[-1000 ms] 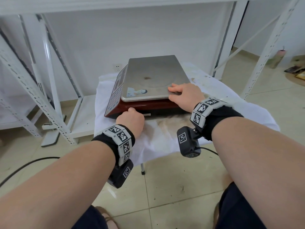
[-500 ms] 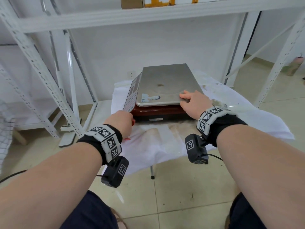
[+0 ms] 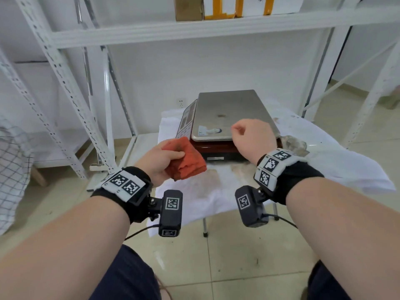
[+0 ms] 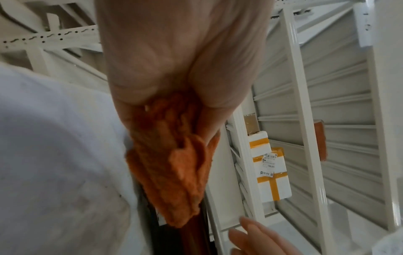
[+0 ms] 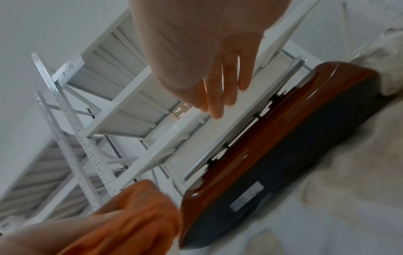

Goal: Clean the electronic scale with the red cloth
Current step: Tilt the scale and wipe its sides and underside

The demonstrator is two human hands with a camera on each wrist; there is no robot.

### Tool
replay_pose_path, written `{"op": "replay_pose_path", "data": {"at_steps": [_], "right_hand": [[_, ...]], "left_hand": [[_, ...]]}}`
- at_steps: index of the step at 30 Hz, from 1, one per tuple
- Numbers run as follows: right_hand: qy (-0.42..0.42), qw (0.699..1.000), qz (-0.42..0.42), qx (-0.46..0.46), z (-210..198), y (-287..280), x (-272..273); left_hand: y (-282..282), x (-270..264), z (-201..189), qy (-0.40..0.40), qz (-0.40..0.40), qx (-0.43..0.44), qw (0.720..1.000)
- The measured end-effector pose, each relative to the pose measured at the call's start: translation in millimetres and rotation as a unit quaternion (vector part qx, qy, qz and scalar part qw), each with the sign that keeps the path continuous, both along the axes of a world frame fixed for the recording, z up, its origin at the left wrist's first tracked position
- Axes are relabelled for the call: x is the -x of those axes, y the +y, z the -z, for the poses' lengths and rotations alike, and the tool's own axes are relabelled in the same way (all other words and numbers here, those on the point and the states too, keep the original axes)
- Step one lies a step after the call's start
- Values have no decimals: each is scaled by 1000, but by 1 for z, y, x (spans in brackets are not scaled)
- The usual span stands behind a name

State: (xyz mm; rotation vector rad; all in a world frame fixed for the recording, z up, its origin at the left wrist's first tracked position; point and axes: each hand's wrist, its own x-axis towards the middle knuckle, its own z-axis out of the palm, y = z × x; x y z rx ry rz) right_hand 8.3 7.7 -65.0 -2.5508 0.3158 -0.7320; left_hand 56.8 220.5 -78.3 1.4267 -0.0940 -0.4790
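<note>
The electronic scale (image 3: 231,113) has a steel platter with a small brown stain and a red-brown base; it sits on a white-covered table (image 3: 324,165). My left hand (image 3: 160,163) grips the folded red cloth (image 3: 186,163) in the air just in front of the scale's near left corner. In the left wrist view the red cloth (image 4: 174,163) hangs from my curled fingers. My right hand (image 3: 251,135) hovers over the platter's near right corner, fingers loosely bent, holding nothing. The right wrist view shows its fingers (image 5: 218,96) relaxed above the scale (image 5: 261,172).
White metal shelf uprights (image 3: 65,94) stand close on the left, and a shelf with boxes (image 3: 216,7) runs overhead. A crumpled clear wrapper (image 3: 294,144) lies right of the scale. The table cover in front is stained. Checked fabric (image 3: 13,169) hangs at the far left.
My left hand has lifted the red cloth from the table in front of the scale. My right hand has come up off the platter. The head view has tilted upward.
</note>
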Motion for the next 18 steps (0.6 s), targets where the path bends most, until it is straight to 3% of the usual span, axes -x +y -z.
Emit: {"op": "replay_pose_path", "data": {"at_steps": [2, 5, 7, 15, 18], "right_hand": [[89, 991, -60, -76, -1, 12, 2], [241, 907, -146, -312, 1, 29, 8], [272, 870, -174, -373, 3, 35, 10], [219, 858, -156, -438, 10, 46, 6], [210, 852, -141, -458, 13, 51, 4]], "left_hand": [[-2, -2, 5, 20, -9, 21, 1000], [-4, 0, 8, 37, -9, 50, 998], [-5, 2, 8, 38, 6, 64, 997], [7, 8, 11, 41, 77, 85, 993], [7, 12, 12, 23, 68, 47, 996]]}}
